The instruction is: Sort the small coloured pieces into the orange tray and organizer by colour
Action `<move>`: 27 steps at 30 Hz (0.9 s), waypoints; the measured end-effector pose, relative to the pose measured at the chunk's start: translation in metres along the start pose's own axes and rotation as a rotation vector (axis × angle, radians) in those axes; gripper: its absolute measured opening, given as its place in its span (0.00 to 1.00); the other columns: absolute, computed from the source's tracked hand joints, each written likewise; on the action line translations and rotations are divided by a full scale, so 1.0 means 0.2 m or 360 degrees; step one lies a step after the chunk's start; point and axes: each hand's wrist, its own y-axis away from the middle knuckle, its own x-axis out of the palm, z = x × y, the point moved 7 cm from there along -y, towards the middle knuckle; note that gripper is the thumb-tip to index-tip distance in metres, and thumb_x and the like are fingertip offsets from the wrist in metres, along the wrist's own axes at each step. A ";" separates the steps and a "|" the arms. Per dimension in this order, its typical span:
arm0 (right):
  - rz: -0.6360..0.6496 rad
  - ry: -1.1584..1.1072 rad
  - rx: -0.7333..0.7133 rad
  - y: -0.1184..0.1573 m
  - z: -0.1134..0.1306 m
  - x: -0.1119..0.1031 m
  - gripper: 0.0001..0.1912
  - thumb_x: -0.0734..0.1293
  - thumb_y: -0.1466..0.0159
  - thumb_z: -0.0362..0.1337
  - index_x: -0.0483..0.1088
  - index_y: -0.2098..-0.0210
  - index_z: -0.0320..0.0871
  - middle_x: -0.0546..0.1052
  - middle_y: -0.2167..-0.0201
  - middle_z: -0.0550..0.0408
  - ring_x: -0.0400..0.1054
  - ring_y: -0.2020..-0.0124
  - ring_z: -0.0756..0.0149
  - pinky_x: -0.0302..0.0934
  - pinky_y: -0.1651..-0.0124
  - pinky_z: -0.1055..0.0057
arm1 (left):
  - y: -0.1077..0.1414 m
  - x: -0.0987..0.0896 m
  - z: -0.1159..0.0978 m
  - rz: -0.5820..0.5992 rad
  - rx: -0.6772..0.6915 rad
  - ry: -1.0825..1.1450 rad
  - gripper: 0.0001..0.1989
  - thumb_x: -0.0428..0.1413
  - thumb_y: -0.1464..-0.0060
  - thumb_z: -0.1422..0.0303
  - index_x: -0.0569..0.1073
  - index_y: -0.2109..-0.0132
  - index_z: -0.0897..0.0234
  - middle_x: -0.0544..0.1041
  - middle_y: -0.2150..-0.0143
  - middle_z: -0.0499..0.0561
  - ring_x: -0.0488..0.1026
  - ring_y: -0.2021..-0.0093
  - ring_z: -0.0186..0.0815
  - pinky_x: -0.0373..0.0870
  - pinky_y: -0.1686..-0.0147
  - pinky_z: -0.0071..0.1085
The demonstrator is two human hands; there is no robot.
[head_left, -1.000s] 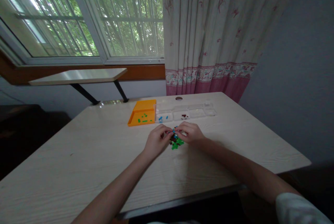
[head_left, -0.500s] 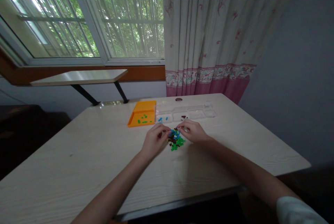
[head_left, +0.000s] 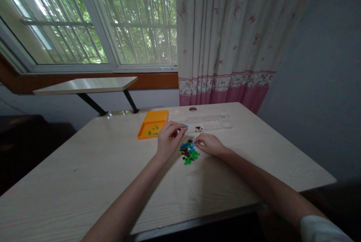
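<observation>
A pile of small building bricks (head_left: pixel 188 152), green, blue, dark brown and a few yellowish, lies on the pale wooden table. My left hand (head_left: pixel 170 135) is raised beyond the pile's left side, pinching a small blue brick (head_left: pixel 186 126) between thumb and fingertips. At the right edge of the pile is my right hand (head_left: pixel 209 144), its fingertips drawn together beside the blue bricks. Whether it grips a piece is too small to make out. Several green bricks (head_left: pixel 155 127) sit in the orange tray behind my left hand.
Behind the pile stands a clear plastic compartment tray (head_left: pixel 213 123), with dark brown bricks (head_left: pixel 198 128) in one section. An orange tray (head_left: pixel 140 135) adjoins it on the left. A raised shelf (head_left: pixel 90 85) stands at the back left, and a round dark disc (head_left: pixel 193 109) is near the back edge.
My left hand has lifted away from the pile and moved up toward the clear tray with a blue brick. My right hand has shifted slightly right and down, staying by the pile.
</observation>
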 end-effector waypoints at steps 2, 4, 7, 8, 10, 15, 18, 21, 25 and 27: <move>0.0011 -0.0005 0.0003 0.00 0.00 0.00 0.08 0.61 0.42 0.37 0.71 0.65 0.45 0.73 0.67 0.56 0.66 0.65 0.70 0.57 0.61 0.75 | 0.01 0.00 0.00 -0.0014 -0.0003 0.0017 0.05 0.54 0.51 0.70 0.73 0.67 0.66 0.69 0.72 0.49 0.62 0.77 0.25 0.59 0.78 0.22; 0.0010 -0.0012 0.0004 0.00 0.01 -0.01 0.08 0.62 0.42 0.37 0.71 0.65 0.44 0.73 0.67 0.55 0.67 0.65 0.70 0.57 0.61 0.75 | 0.02 0.00 0.00 -0.0017 -0.0007 0.0019 0.05 0.54 0.50 0.69 0.73 0.67 0.65 0.69 0.72 0.49 0.62 0.77 0.25 0.59 0.78 0.22; 0.0010 -0.0025 0.0007 0.00 0.01 -0.01 0.07 0.62 0.42 0.36 0.71 0.66 0.44 0.73 0.68 0.56 0.67 0.66 0.69 0.56 0.62 0.74 | 0.03 -0.01 0.00 -0.0015 -0.0026 -0.0004 0.06 0.53 0.50 0.68 0.73 0.67 0.65 0.70 0.72 0.49 0.62 0.76 0.25 0.60 0.77 0.22; 0.0009 -0.0027 0.0008 0.00 0.01 -0.01 0.07 0.62 0.42 0.36 0.71 0.66 0.44 0.73 0.69 0.56 0.67 0.67 0.69 0.56 0.63 0.74 | 0.03 -0.01 0.00 -0.0017 -0.0034 -0.0010 0.06 0.53 0.50 0.68 0.73 0.67 0.64 0.70 0.72 0.49 0.62 0.76 0.25 0.60 0.77 0.22; 0.0013 -0.0026 0.0009 0.00 0.01 -0.01 0.07 0.62 0.43 0.37 0.71 0.67 0.44 0.73 0.70 0.56 0.66 0.68 0.69 0.56 0.64 0.75 | 0.03 -0.01 0.00 -0.0026 -0.0045 -0.0012 0.06 0.53 0.50 0.67 0.73 0.66 0.64 0.70 0.72 0.49 0.62 0.77 0.25 0.60 0.77 0.22; 0.0041 -0.0008 0.0006 0.00 0.01 -0.02 0.06 0.63 0.43 0.37 0.70 0.68 0.43 0.72 0.71 0.56 0.65 0.69 0.70 0.54 0.66 0.75 | 0.03 -0.01 0.03 -0.0013 -0.0088 -0.0012 0.07 0.53 0.50 0.67 0.73 0.67 0.65 0.70 0.72 0.48 0.62 0.77 0.25 0.60 0.76 0.22; 0.0078 0.0006 -0.0015 0.00 0.01 -0.02 0.06 0.62 0.43 0.37 0.70 0.68 0.43 0.72 0.72 0.56 0.65 0.69 0.70 0.53 0.67 0.76 | 0.04 0.00 0.13 0.0057 -0.0218 -0.0104 0.09 0.52 0.50 0.65 0.72 0.66 0.65 0.68 0.76 0.46 0.61 0.77 0.26 0.59 0.76 0.22; 0.0126 -0.0002 -0.0034 0.01 0.01 -0.02 0.07 0.62 0.44 0.34 0.70 0.68 0.44 0.72 0.73 0.57 0.64 0.71 0.70 0.52 0.69 0.77 | 0.07 0.02 0.31 0.0216 -0.0431 -0.0255 0.11 0.51 0.50 0.63 0.72 0.66 0.65 0.67 0.79 0.45 0.62 0.78 0.27 0.57 0.77 0.23; 0.0135 -0.0011 -0.0007 0.01 0.00 -0.03 0.08 0.62 0.45 0.34 0.70 0.66 0.44 0.72 0.75 0.58 0.63 0.73 0.71 0.51 0.71 0.77 | 0.13 0.02 0.53 0.0342 -0.0707 -0.0469 0.11 0.50 0.52 0.63 0.72 0.67 0.65 0.67 0.81 0.45 0.63 0.79 0.29 0.55 0.78 0.23; 0.0127 -0.0026 0.0001 0.01 0.01 -0.04 0.08 0.62 0.45 0.34 0.70 0.65 0.44 0.71 0.75 0.58 0.63 0.73 0.71 0.51 0.71 0.77 | 0.14 0.02 0.58 0.0355 -0.0766 -0.0596 0.11 0.49 0.52 0.63 0.72 0.67 0.64 0.69 0.80 0.46 0.65 0.78 0.30 0.55 0.77 0.23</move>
